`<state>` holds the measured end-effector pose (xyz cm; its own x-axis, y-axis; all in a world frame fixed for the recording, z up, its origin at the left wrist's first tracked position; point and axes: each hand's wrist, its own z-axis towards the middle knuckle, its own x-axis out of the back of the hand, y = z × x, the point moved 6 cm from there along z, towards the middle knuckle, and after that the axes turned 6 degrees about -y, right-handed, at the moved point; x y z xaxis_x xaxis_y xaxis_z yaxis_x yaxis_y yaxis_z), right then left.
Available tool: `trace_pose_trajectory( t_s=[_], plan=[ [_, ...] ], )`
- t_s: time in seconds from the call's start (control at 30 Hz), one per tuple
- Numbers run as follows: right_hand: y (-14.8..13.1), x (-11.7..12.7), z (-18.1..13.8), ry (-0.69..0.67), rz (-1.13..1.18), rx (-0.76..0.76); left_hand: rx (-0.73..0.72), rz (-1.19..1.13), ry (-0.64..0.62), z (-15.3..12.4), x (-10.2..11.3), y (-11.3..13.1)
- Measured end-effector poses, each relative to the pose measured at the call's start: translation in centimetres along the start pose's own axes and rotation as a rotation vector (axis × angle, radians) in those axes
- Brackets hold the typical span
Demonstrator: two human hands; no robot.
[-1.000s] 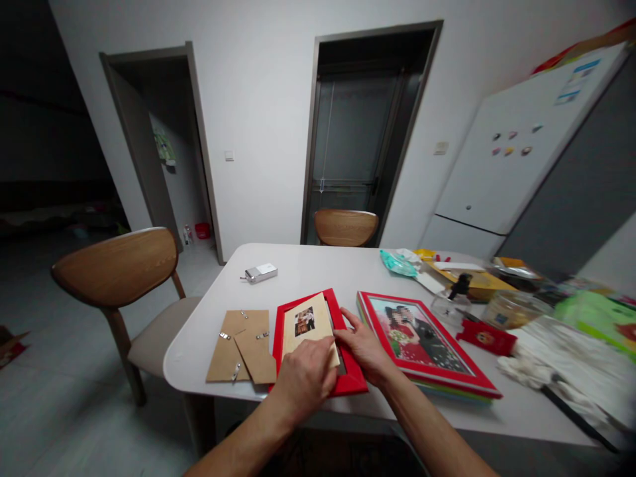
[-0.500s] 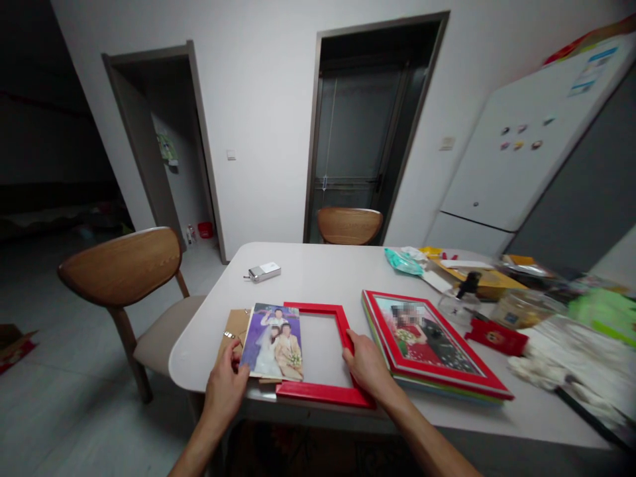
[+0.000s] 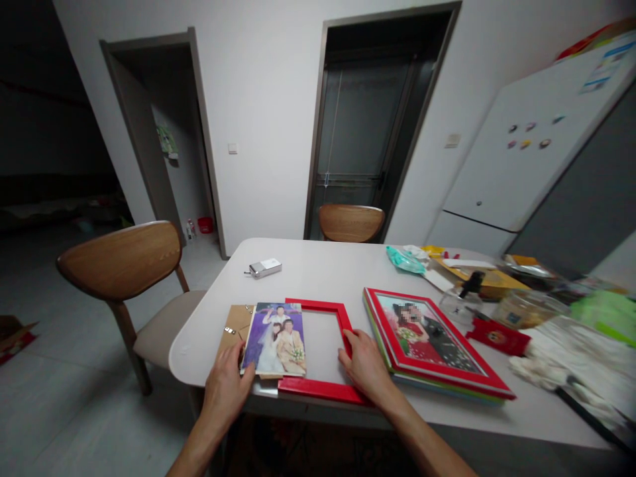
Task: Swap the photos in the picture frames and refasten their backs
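Observation:
A red picture frame [image 3: 342, 323] lies flat near the table's front edge with nothing in its window. My right hand [image 3: 365, 363] rests on its right rail, fingers spread. My left hand [image 3: 227, 381] grips the lower left corner of a wedding photo [image 3: 275, 338], which lies face up across the frame's left rail. Brown backing boards [image 3: 235, 322] with metal clips lie under the photo's left side.
A stack of red framed photos [image 3: 432, 341] lies to the right. Beyond are a spray bottle [image 3: 460, 298], a red packet [image 3: 499, 336], white cloth [image 3: 571, 364] and clutter. A small silver device [image 3: 265, 267] sits farther back. Wooden chairs [image 3: 124, 262] stand left and behind.
One second ago the photo lay face down in the frame under my left hand. It has been lifted out, turned face up and set to the left. The frame is now empty.

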<state>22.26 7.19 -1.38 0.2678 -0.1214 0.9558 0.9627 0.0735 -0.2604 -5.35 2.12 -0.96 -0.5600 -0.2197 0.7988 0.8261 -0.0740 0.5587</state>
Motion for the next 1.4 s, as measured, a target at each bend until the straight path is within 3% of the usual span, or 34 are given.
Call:
trace_pose_trajectory(
  t_s=[0.2,0.3,0.5,0.6,0.77,0.83,0.9,1.0,1.1,1.27,1.4],
  plan=[
    [-2.5,0.8,0.0,0.037,0.153,0.077,-0.196,0.029,0.009,-0.3,-0.9,2.4],
    [-5.0,-0.2,0.4,-0.062,0.431,0.128,-0.258,0.041,-0.043,-0.3,-2.0,3.8],
    [-8.8,-3.6,1.5,-0.340,1.248,-0.053,-0.327,0.128,-0.090,-0.4,-3.3,5.3],
    [-10.4,-1.7,1.5,-0.334,1.531,0.011,-0.402,0.113,-0.032,0.0,-3.4,6.3],
    [-11.7,3.8,0.4,-0.200,1.564,0.159,-0.501,-0.212,0.186,0.7,-0.7,8.8],
    [-11.4,4.5,0.1,-0.186,1.528,0.150,-0.405,-0.427,0.226,1.0,0.3,9.1],
    [-9.9,3.8,0.0,-0.123,1.462,0.043,-0.217,-0.685,0.233,1.3,0.3,8.8],
    [-7.0,1.0,-0.3,-0.093,1.477,-0.219,0.032,-1.056,0.206,1.1,-1.9,8.3],
    [-5.3,-1.0,-0.2,-0.127,1.688,-0.278,0.131,-1.284,0.127,0.8,-4.5,8.6],
    [-2.1,0.0,0.6,-0.003,1.732,-0.257,0.132,-1.365,0.037,1.6,-5.4,8.3],
    [0.2,0.2,1.5,-0.003,1.513,-0.272,0.083,-1.107,-0.069,2.2,-4.9,7.6]
  ],
)
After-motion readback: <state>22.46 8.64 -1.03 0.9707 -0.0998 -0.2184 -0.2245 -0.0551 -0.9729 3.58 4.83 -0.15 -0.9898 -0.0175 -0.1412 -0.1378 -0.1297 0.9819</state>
